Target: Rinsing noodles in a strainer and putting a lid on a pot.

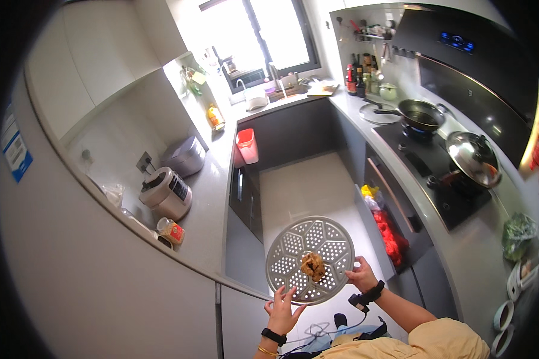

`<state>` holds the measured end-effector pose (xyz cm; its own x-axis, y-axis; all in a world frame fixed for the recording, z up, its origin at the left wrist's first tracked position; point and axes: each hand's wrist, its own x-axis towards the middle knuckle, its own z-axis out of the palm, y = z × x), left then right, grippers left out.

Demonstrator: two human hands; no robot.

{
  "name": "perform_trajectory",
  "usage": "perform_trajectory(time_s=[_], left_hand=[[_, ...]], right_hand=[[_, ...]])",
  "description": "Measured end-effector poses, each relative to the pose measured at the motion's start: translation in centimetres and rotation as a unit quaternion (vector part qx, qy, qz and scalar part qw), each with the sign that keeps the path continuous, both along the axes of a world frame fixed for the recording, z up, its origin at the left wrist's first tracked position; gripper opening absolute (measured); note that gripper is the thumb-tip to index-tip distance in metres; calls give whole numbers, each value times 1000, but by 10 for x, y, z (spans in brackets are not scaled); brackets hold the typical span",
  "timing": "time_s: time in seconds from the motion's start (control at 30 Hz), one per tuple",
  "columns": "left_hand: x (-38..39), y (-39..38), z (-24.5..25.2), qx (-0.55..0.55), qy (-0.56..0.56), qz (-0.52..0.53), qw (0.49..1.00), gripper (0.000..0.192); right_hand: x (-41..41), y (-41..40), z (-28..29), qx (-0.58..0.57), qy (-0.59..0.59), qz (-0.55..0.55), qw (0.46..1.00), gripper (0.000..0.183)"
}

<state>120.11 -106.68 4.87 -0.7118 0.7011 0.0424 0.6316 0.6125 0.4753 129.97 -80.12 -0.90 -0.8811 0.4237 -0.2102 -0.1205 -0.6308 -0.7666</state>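
Note:
A round perforated metal steamer plate (292, 244) is held up above the floor in front of me. One brown, lumpy piece of food (313, 266) lies near its middle. My right hand (362, 274) grips the plate's right rim, thumb on top. At the near rim is my left hand (284, 309), its fingers spread and overlapping the edge in view. Whether those fingertips touch the metal is unclear. Both wrists wear black bands, and a small device with a cable hangs at the right one.
On the right counter, a frying pan (420, 116) and a lidded pan (472, 159) sit on the gas hob (431, 179). The left counter holds a pressure cooker (167, 193) and a jar (170, 230). An open drawer (372, 220) with bags juts out at right. Water runs into the sink (292, 92).

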Motion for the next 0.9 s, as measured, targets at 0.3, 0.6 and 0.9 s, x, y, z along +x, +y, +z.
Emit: perform_trajectory(time_s=[0.3,0.6,0.9], left_hand=[[-192,76,-12,48,-6,24,999,54],[-425,149,9,133,34,20,990,43],[-608,227,6,145,18,70,987,37]], right_hand=[[-262,68,-21,18,10,31,999,45],[-539,97,-33,37,-20,88,995,47],[-775,146,-79,-2,-67,132,989,50]])
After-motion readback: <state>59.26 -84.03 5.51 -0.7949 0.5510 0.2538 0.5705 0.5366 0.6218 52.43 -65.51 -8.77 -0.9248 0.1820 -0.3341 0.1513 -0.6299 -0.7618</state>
